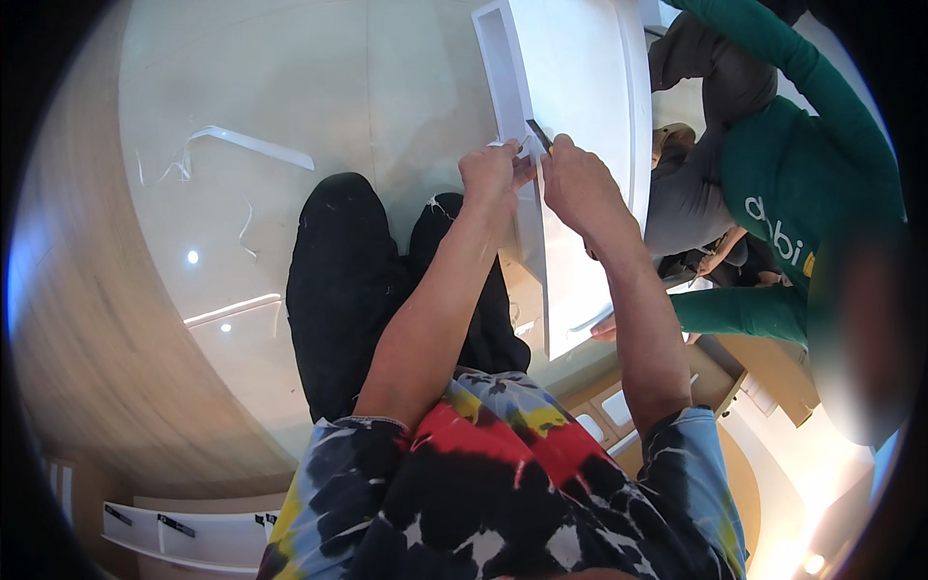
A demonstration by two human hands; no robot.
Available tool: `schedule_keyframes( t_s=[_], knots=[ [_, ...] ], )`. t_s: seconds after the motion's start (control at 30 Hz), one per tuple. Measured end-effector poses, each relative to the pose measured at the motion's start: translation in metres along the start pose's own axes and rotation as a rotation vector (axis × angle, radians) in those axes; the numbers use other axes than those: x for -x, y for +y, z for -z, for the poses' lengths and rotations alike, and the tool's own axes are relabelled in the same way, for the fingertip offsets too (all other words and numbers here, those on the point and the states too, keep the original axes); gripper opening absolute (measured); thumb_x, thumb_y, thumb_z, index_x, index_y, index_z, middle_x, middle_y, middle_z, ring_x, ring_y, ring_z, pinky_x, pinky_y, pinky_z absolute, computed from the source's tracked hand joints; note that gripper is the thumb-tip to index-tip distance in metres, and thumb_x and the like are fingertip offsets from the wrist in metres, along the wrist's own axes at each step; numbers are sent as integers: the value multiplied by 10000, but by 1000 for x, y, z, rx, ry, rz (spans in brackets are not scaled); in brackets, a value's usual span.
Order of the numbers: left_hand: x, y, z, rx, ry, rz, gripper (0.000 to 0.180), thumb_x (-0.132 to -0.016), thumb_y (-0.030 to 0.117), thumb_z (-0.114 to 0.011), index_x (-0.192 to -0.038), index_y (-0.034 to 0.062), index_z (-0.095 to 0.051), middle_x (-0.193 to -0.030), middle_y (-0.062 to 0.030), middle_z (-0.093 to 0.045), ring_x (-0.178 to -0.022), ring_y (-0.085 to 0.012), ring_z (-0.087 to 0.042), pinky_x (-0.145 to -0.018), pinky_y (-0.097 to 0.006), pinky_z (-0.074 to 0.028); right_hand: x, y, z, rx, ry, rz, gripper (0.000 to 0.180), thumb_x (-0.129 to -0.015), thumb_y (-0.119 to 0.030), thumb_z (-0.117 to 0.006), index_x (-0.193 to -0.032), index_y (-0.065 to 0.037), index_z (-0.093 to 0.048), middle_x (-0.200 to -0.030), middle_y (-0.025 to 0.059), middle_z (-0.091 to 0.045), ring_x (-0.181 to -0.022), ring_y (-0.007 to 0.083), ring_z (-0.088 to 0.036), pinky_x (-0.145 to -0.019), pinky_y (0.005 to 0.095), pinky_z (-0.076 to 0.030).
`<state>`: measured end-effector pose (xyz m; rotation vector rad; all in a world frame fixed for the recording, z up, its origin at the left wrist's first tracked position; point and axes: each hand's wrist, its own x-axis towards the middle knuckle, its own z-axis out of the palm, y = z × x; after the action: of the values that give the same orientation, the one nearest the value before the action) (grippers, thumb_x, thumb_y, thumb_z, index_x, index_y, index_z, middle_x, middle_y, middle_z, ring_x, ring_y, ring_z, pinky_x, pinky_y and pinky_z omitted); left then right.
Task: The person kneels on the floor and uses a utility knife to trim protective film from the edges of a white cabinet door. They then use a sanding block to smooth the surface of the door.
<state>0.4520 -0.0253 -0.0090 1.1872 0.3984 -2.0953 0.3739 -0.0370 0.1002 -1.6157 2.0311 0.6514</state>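
A long white box-like cabinet piece, with an open channel along its left side, lies ahead of me beyond my knees. My right hand is closed round a slim black tool at the piece's left edge; its working end is hidden, so I cannot tell its exact kind. Beside it, my left hand is closed, pinching a thin white strip against the same edge. The two hands nearly touch. Their fingertips partly cover the spot between them.
White strips and curled scraps, one a long white strip, lie on the pale floor. At right, a person in a green sweater rests a hand by the piece's near end. A white cabinet part with black fittings stands at lower left.
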Motion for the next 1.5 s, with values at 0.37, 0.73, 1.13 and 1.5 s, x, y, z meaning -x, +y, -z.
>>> schedule_keyframes(
  t_s=[0.37,0.73,1.13,1.5],
  knots=[
    [1,-12,16,-46,-57,37,142,-948,23,-553,-1039,-86,-555,-994,-153,-602,-865,-281,-674,-666,-401,-583,12,1,-9,-41,-11,-36,218,-916,-155,-579,-955,53,-529,-829,269,-678,-838,418,-697,-727,487,-567],
    [3,-21,17,-188,61,-5,173,-946,54,-594,-1013,-106,-590,-971,-167,-626,-824,-261,-681,-645,-370,-580,23,3,-12,-26,4,-32,194,-914,-134,-553,-949,54,-520,-835,282,-679,-839,416,-701,-728,484,-572],
    [4,-35,32,-243,63,14,178,-953,53,-581,-1041,-101,-571,-991,-156,-603,-843,-269,-672,-641,-387,-576,30,8,-21,-89,35,-24,235,-990,-192,-506,-966,40,-523,-826,285,-664,-829,462,-660,-746,531,-513],
    [5,-56,53,-380,101,10,161,-939,52,-592,-1036,-76,-584,-985,-152,-618,-788,-267,-675,-599,-386,-569,35,13,-38,-35,42,-14,200,-954,-156,-502,-980,42,-510,-813,278,-676,-821,424,-699,-709,498,-570]
  ],
)
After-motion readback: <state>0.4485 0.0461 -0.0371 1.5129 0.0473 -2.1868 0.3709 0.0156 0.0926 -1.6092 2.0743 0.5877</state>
